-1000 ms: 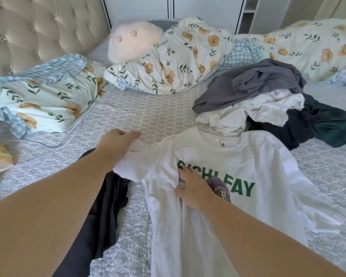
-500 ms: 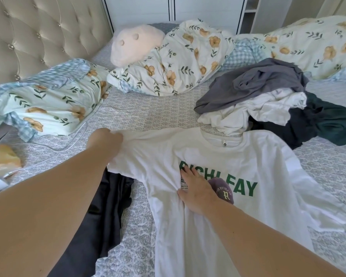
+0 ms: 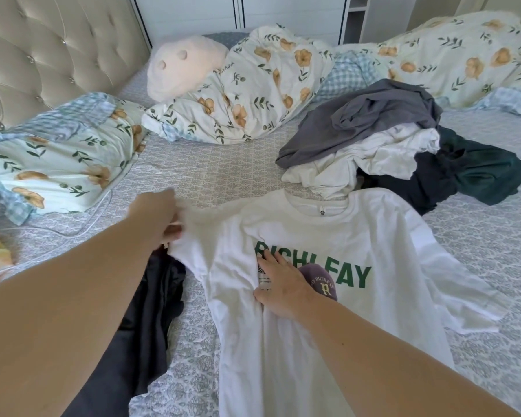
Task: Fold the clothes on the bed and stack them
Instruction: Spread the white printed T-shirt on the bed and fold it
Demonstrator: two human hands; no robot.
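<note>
Head view shows the fingers (image 3: 172, 218) of the left hand (image 3: 158, 216) pinching the edge of the sleeve of the white T-shirt (image 3: 328, 296), drawn out to the side, while the right hand (image 3: 283, 284) lies flat with straight fingers on the shirt's chest, just beside the green lettering, pinning the cloth to the bed (image 3: 223, 167). This shirt lies face up in front of the person, collar away from them, and serves as the landmark: a dark garment (image 3: 145, 320) lies partly under its left edge, and a heap of unfolded clothes (image 3: 388, 145) (grey, white, navy, dark green) sits just beyond its collar. Floral bedding (image 3: 247, 85) is bunched farther beyond that. The step in hand looks like spreading the shirt flat before the first fold. Next, the pinched sleeve likely needs carrying inward across the chest, with the pressing hand keeping the body from sliding.
</note>
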